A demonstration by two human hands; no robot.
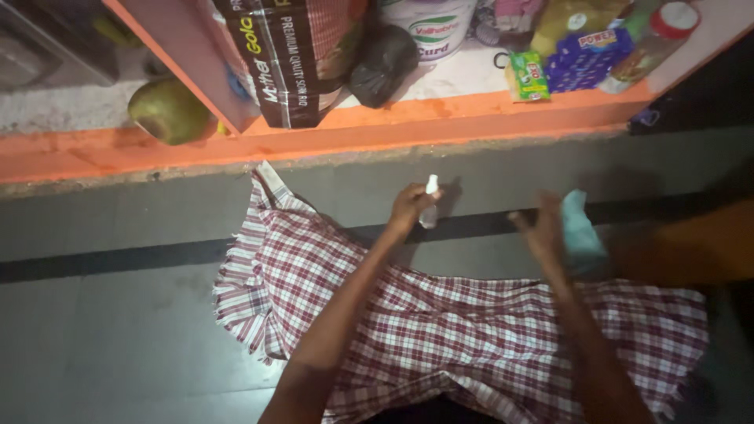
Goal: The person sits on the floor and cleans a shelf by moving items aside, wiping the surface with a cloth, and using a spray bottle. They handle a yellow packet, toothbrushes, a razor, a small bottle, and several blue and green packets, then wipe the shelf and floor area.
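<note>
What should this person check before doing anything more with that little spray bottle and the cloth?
1. Left hand grips the small spray bottle: ok.
2. Bottle upright: ok.
3. Which way the nozzle points: cannot tell.
4. Right hand touches the light blue cloth; firm hold: cannot tell, blurred.
5. Checked cloth spread flat on the floor: not ok, rumpled.

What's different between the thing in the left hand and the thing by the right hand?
The left hand grips a small spray bottle, rigid, upright and whitish; the right hand is at a pale blue cloth, soft, crumpled and blurred. The bottle is slimmer than the cloth. Both sit above the checked cloth on the grey floor.
</note>
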